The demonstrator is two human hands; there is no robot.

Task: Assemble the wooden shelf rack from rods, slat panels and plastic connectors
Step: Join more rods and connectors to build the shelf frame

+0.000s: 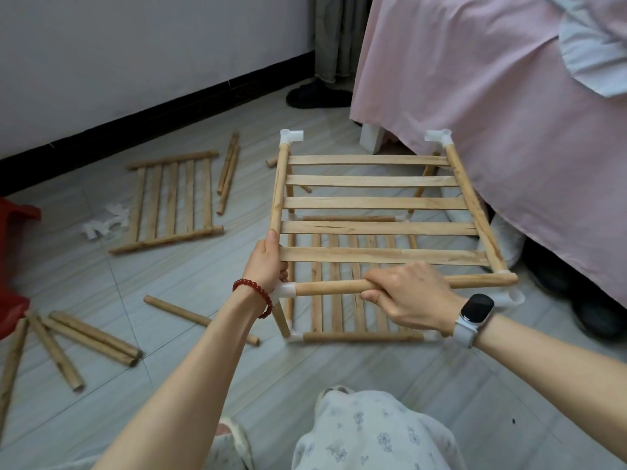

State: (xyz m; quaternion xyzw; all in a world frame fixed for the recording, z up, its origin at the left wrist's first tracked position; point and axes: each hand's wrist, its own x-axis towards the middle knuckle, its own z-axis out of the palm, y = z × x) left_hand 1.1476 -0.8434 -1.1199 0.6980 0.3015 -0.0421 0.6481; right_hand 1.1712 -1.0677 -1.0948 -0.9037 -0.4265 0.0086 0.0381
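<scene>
Slatted wooden rack [373, 205], round rods

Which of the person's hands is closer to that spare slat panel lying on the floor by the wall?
Left. The left hand grips the rack's left side rod, on the side toward the spare slat panel; the right hand grips the front rod, farther away.

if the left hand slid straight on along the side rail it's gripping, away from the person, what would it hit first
Probably the end of the second slat, where it joins the side rail just beyond the left hand. The far-left white connector comes only at the rail's end.
</scene>
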